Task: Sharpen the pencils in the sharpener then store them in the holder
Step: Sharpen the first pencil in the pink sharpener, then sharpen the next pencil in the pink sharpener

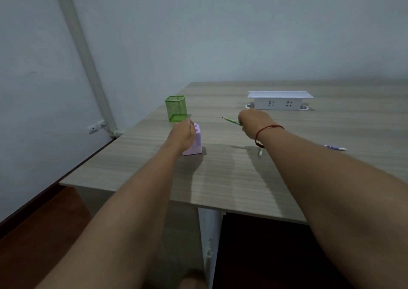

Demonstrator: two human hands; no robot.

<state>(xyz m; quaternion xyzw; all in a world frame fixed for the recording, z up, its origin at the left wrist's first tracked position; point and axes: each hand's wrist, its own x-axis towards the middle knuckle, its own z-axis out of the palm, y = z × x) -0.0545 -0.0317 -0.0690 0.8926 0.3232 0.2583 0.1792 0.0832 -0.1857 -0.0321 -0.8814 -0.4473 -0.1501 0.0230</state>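
On the table [220, 178], the green holder [176, 107] stands just beyond your left hand [183, 134], whose fingers wrap the sharpener [195, 144]. Your right hand [254, 123] grips a pencil [230, 120], tip aimed leftward. Sharpening seems in hand: next, line its tip with the hole.

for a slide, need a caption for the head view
Left hand holds the lilac sharpener while the right hand grips a green pencil; the green mesh holder stands just behind.

Left of our right grip [254, 123] and its pencil [230, 120], bare table [218, 134] reaches the green mesh holder [176, 109]; our left grip [184, 134] and pink sharpener [197, 144] stand nearer.
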